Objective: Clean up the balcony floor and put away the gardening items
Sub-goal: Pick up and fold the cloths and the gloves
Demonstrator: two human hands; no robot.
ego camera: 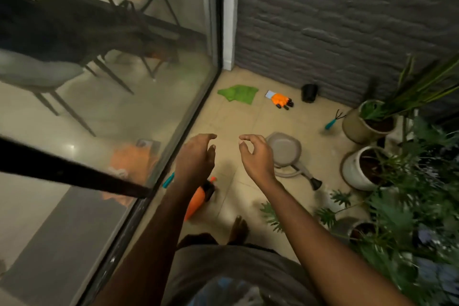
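While the left hand (196,158) and right hand (257,158) hover, fingers (208,136) apart, the orange glove (280,100) bears an unreadable label (269,94).

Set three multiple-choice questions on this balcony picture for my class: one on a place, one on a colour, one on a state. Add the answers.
1. Where does the green cloth lie?
A. on a shelf
B. on the floor, near the corner by the glass door
C. in a bucket

2. What colour is the handle of the hand rake?
A. teal
B. red
C. white

3. What are the left hand and the right hand doing?
A. gripping a broom
B. carrying a bucket
C. holding nothing

Answers:
1 B: the cloth lies crumpled on the tiles close to where the glass meets the wall.
2 A: the handle shows blue-green against the pale tiles.
3 C: both hands hang in the air with loosely curled fingers and nothing in them.
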